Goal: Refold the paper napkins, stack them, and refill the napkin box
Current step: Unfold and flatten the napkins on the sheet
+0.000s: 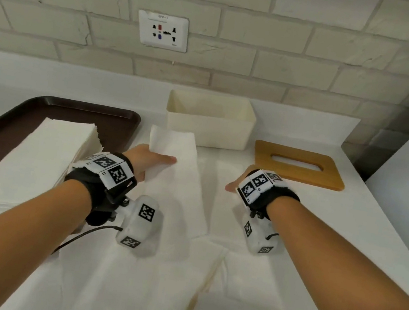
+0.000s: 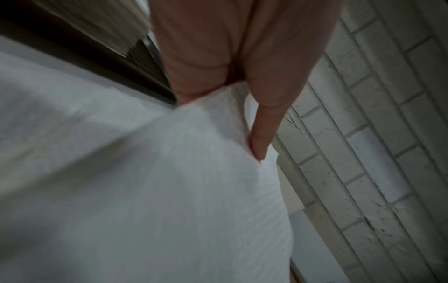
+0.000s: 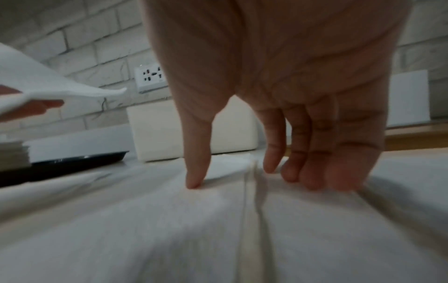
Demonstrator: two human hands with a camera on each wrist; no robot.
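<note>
My left hand (image 1: 148, 162) pinches a folded napkin (image 1: 175, 177) near its far end, thumb on top and fingers underneath, so that end lifts off the table (image 1: 346, 231) while the near end trails down onto the paper below. In the left wrist view my thumb (image 2: 260, 141) lies along the napkin's edge and the sheet drapes away from it. My right hand (image 1: 236, 186) holds nothing; its fingers (image 3: 312, 172) are nearly straight and point down, tips touching a flat unfolded napkin (image 1: 245, 282) spread in front of me, with the thumb (image 3: 194, 180) set apart to the left of a raised crease. More unfolded sheets (image 1: 123, 289) lie overlapping across the near part of the table, one with a faint yellowish line along its fold.

To the left sits a dark brown tray (image 1: 113, 113), and in it a thick stack of folded napkins (image 1: 37, 155) lies lengthwise, its layered edges showing at the far right corner. Beyond my hands, by the wall, stands the cream napkin box (image 1: 207, 131), open at the top; no napkins show inside it from the head view. Its wooden lid (image 1: 299, 175), with a long slot through the middle, lies flat on the table just right of the box. On the brick wall (image 1: 321, 52) above is a white power socket (image 1: 162, 30).
</note>
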